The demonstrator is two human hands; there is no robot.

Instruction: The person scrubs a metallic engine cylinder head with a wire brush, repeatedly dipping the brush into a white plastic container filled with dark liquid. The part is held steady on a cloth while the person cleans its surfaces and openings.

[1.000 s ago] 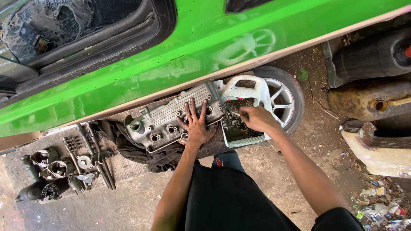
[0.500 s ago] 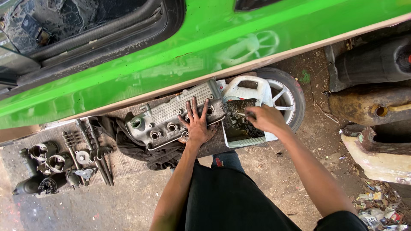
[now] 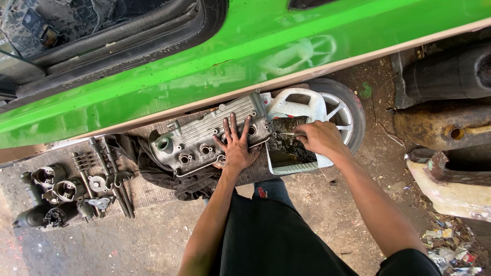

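A grey metal engine valve cover [image 3: 204, 135] lies on a dark cloth [image 3: 169, 174] beside the green car. My left hand [image 3: 236, 145] rests flat on its right end, fingers spread. To the right stands a cut-open white plastic jug [image 3: 296, 107] with dark oily liquid inside. My right hand [image 3: 317, 138] hovers over that liquid, pinching a thin brush-like tool whose tip points left toward the cover.
The green car body [image 3: 245, 56] fills the top, with a wheel [image 3: 342, 112] behind the jug. Several dark engine parts and tools [image 3: 66, 191] lie on a mat at left. Rusty metal parts [image 3: 450, 128] and litter [image 3: 450, 245] sit at right.
The view has shifted slightly. My right hand has edged a little toward the valve cover over the jug. My left hand stays flat on the cover.
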